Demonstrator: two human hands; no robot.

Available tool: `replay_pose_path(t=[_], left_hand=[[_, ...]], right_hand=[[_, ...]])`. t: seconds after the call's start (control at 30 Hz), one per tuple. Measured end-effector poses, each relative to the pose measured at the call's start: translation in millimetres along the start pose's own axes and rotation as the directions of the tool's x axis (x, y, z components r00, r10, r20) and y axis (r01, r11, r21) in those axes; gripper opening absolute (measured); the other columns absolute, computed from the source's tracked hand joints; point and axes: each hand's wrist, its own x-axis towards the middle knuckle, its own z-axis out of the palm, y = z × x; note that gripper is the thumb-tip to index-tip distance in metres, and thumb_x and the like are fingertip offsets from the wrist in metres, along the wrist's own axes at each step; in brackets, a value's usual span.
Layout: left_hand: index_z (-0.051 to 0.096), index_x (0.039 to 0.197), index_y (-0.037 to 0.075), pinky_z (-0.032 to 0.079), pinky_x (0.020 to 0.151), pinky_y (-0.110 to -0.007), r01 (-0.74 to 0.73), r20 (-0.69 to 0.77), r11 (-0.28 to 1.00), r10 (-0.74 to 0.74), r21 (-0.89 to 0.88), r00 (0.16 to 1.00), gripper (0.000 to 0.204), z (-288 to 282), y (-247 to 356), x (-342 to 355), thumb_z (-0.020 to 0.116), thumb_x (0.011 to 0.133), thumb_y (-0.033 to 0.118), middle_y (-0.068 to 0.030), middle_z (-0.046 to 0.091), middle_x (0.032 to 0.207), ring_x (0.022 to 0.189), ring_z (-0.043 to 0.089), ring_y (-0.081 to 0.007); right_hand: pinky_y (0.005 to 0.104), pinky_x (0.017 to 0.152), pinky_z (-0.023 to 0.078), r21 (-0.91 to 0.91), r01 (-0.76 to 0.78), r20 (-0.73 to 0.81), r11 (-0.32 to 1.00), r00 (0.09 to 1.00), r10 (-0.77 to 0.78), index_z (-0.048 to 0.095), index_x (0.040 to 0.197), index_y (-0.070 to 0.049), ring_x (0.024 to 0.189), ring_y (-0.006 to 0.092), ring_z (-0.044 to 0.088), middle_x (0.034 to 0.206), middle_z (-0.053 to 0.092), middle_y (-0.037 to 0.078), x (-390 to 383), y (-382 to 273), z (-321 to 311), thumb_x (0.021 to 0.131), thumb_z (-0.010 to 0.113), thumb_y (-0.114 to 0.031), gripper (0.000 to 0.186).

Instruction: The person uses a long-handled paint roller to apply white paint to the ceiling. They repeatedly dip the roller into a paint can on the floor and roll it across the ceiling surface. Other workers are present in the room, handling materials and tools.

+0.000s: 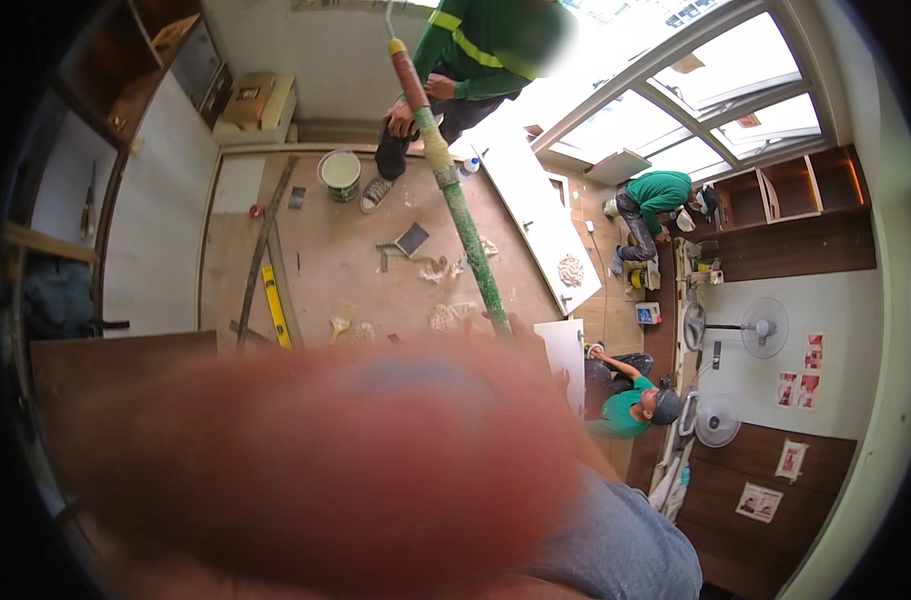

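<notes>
A long pole (451,200) with green, tan and red sections and a thin bent metal end rises diagonally from low centre toward the top. My right hand (531,355) is closed round its lower part, mostly hidden behind a large, badly blurred skin-coloured shape. This seems to be my left hand (316,460), very near the camera; its fingers and anything in it cannot be made out. Beyond them lie a yellow level (276,305), long dark strips (264,240), a white bucket (339,180) and scattered scraps on the floor (366,250). My jeans-covered leg (636,530) shows lower right.
A co-worker (486,50) in green stands beyond the pole; another (656,200) bends by shelves (796,195), and a third (636,400) sits at right. A white panel (526,240) lies centre-right. Fans (761,330), cabinets (156,210) and a dark board (116,365) line the sides.
</notes>
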Motion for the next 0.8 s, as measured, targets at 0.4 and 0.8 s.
replay_pose_path(t=[0.4,0.8], left_hand=[[0.064,0.103,0.028,0.055,0.086,-0.034,-0.016,0.098,0.972,-0.007,0.235,0.995,0.017,-34.0,10.5,-5.9,0.073,0.092,0.038,0.0065,0.061,0.102,0.092,0.061,-0.0133],[0.062,0.106,0.026,0.057,0.079,-0.035,-0.034,-0.035,0.990,0.039,0.135,0.999,0.010,3.1,-36.7,2.5,0.062,0.098,0.033,0.0083,0.062,0.101,0.087,0.061,-0.0109]], right_hand=[[0.0411,0.074,0.051,-0.320,-0.112,0.031,0.941,0.991,0.128,0.055,0.137,-0.002,0.079,0.0309,0.069,0.086,0.068,0.023,-9.9,-2.1,-0.9,0.095,0.070,-0.027,0.051],[0.0446,0.078,0.052,-0.326,-0.217,0.128,0.920,0.954,0.270,0.052,0.140,0.000,0.083,0.0368,0.071,0.090,0.071,0.026,2.7,66.7,-34.9,0.097,0.067,-0.028,0.054]])
